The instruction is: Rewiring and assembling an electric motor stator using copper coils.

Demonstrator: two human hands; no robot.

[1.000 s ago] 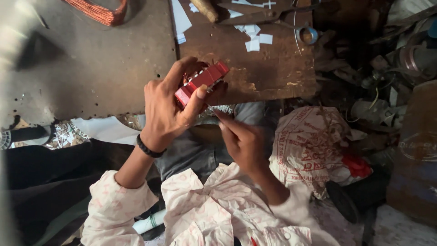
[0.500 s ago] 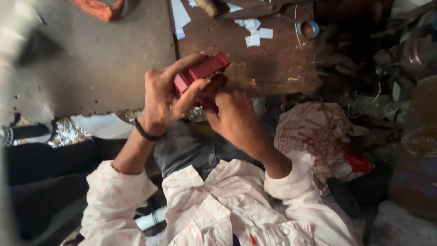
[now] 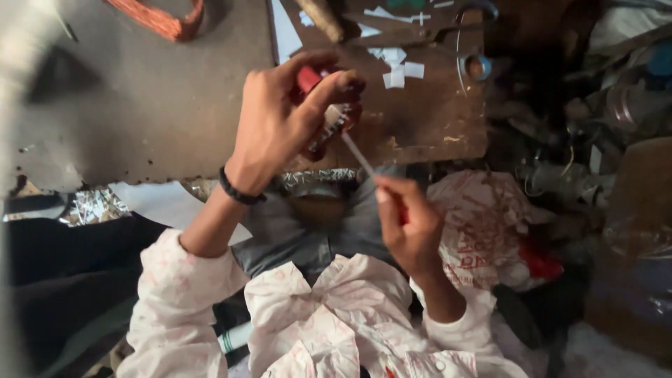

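Red wound core (image 3: 329, 115): I am gripping it in my left hand (image 3: 280, 129), fingers closed around it, above the counter (image 3: 126, 112). My right hand (image 3: 409, 224), at five o'clock from it, is pinching a thin white strip (image 3: 357, 154) reaching into the core. I judge insertion underway; steady feeding is needed. White paper scraps (image 3: 399, 70) are lying at twelve o'clock, clutter at three.

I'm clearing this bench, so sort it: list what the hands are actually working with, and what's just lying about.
In hand:
- left hand grips a red block
- right hand pinches a thin white strip that runs up to the block

Lying about:
- white paper scraps
- orange band
- wooden handle
- printed plastic bag
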